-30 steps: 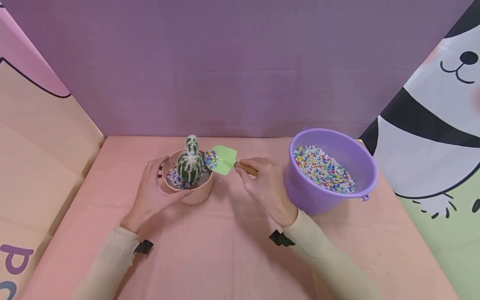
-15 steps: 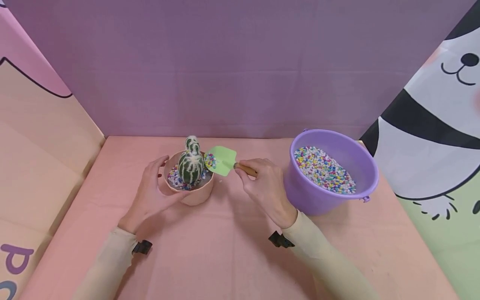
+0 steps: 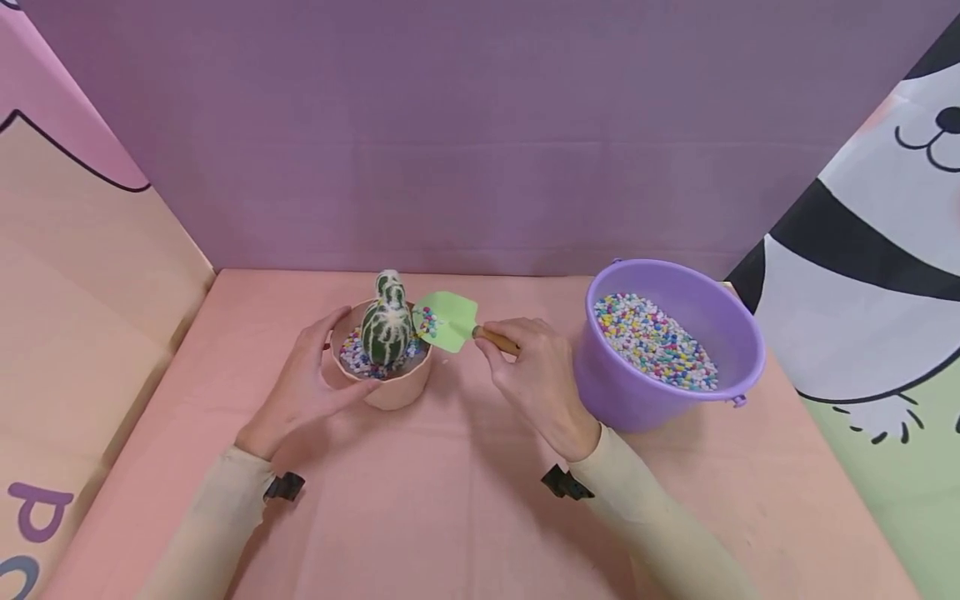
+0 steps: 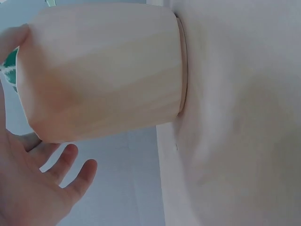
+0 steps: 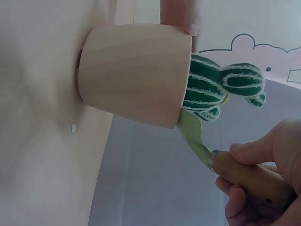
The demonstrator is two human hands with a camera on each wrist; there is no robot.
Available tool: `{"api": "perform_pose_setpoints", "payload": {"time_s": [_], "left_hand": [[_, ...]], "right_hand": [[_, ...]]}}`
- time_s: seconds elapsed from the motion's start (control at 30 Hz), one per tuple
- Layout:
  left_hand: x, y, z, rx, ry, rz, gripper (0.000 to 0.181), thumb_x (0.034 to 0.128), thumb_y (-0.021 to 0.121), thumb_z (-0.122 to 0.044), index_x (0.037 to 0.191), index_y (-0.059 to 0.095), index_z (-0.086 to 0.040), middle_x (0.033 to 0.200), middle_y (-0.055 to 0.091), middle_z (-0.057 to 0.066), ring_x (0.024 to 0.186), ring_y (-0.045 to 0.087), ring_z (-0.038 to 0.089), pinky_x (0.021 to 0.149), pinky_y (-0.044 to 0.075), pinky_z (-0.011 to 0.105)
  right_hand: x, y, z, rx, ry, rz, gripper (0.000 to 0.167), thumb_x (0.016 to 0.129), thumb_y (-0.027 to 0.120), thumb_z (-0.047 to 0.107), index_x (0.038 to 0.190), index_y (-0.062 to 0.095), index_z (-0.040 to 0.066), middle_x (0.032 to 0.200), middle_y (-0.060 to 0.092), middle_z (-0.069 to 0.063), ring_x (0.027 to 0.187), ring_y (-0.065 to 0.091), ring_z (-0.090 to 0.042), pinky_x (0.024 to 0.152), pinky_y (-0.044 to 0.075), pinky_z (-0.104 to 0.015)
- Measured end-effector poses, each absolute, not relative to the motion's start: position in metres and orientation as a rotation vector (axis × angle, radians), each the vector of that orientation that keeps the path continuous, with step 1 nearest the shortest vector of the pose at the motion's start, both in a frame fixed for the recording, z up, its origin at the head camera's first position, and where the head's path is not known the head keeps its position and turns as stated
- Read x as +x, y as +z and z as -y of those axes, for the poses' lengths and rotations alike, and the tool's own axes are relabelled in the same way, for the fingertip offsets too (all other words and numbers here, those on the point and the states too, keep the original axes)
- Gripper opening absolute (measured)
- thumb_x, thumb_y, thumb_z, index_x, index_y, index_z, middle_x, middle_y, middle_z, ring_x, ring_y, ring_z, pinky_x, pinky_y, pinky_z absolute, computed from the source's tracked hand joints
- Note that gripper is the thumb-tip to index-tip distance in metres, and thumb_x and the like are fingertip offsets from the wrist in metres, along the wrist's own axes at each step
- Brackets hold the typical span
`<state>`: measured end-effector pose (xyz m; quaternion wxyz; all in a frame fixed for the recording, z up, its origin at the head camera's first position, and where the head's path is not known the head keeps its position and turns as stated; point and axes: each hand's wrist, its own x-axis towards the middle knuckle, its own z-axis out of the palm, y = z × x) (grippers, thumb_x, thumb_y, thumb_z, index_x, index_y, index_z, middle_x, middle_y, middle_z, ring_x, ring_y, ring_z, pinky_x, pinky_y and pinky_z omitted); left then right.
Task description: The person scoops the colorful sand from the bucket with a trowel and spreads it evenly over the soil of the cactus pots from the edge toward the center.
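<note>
In the head view a pale pink flowerpot (image 3: 395, 393) stands on the table at left of centre, with a green, white-striped cactus (image 3: 386, 333) upright in it. Colourful beads (image 3: 357, 350) lie round the cactus base. My left hand (image 3: 307, 383) holds the pot at its rim, thumb in front and fingers on the left side. A green trowel (image 3: 453, 321) is in my right hand (image 3: 536, 371), which grips its wooden handle (image 5: 251, 176). The blade's tip lies over the pot's right rim, with several beads (image 3: 427, 321) on it. My right fingers curl round the handle in the right wrist view.
A purple bucket (image 3: 626, 392) partly filled with colourful beads (image 3: 656, 342) stands to the right of my right hand. One small pale bead (image 5: 73, 127) lies on the table near the pot. A purple wall (image 3: 480, 150) rises behind the pink table (image 3: 420, 517).
Beads have slid off the trowel into the pot, so fewer lie on the blade. The trowel stays at the rim. The whole view has shifted slightly.
</note>
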<state>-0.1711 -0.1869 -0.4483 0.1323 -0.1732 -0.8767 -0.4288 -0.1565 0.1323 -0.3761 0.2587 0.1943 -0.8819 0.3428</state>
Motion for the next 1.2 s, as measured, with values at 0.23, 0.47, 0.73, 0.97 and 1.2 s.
{"api": "perform_pose_setpoints", "payload": {"time_s": [0.23, 0.47, 0.73, 0.97, 1.2], "left_hand": [[-0.167, -0.446, 0.182, -0.435, -1.191, 2.546, 0.107, 0.0741, 0.096, -0.033, 0.160, 0.040, -0.002, 0.158, 0.051, 0.020, 0.145, 0.047, 0.041, 0.116, 0.042, 0.062], [-0.162, -0.445, 0.171, -0.352, -1.158, 2.522, 0.108, 0.0704, 0.099, -0.040, 0.157, 0.046, -0.003, 0.148, 0.057, 0.020, 0.137, 0.052, 0.039, 0.115, 0.043, 0.061], [-0.155, -0.442, 0.160, -0.257, -0.969, 2.521, 0.109, 0.0674, 0.097, -0.054, 0.152, 0.050, -0.003, 0.138, 0.061, 0.020, 0.126, 0.056, 0.040, 0.102, 0.050, 0.059], [-0.164, -0.431, 0.167, -0.392, -0.873, 2.591, 0.107, 0.0694, 0.093, -0.061, 0.152, 0.051, -0.007, 0.138, 0.066, 0.012, 0.126, 0.060, 0.036, 0.105, 0.050, 0.057], [-0.185, -0.429, 0.177, -0.674, -1.137, 2.609, 0.107, 0.0727, 0.098, -0.042, 0.158, 0.044, -0.004, 0.147, 0.062, 0.011, 0.136, 0.058, 0.031, 0.117, 0.044, 0.057]], "right_hand": [[-0.157, -0.378, -0.132, 0.548, 0.933, 2.370, 0.020, 0.091, 0.084, 0.013, 0.109, 0.084, 0.005, 0.104, 0.084, -0.007, 0.098, 0.076, -0.028, 0.090, 0.060, -0.044], [-0.156, -0.377, -0.132, 0.533, 0.928, 2.378, 0.019, 0.092, 0.084, 0.015, 0.109, 0.085, 0.007, 0.105, 0.084, -0.006, 0.099, 0.076, -0.028, 0.091, 0.060, -0.044], [-0.154, -0.377, -0.134, 0.526, 0.922, 2.390, 0.020, 0.092, 0.084, 0.015, 0.110, 0.085, 0.008, 0.105, 0.084, -0.006, 0.099, 0.076, -0.028, 0.091, 0.060, -0.044], [-0.153, -0.377, -0.134, 0.544, 0.903, 2.367, 0.021, 0.090, 0.085, 0.016, 0.109, 0.085, 0.008, 0.104, 0.084, -0.006, 0.098, 0.076, -0.028, 0.090, 0.060, -0.044], [-0.150, -0.378, -0.134, 0.543, 0.885, 2.367, 0.020, 0.090, 0.086, 0.015, 0.108, 0.085, 0.008, 0.103, 0.084, -0.006, 0.099, 0.076, -0.029, 0.091, 0.061, -0.045]]}}
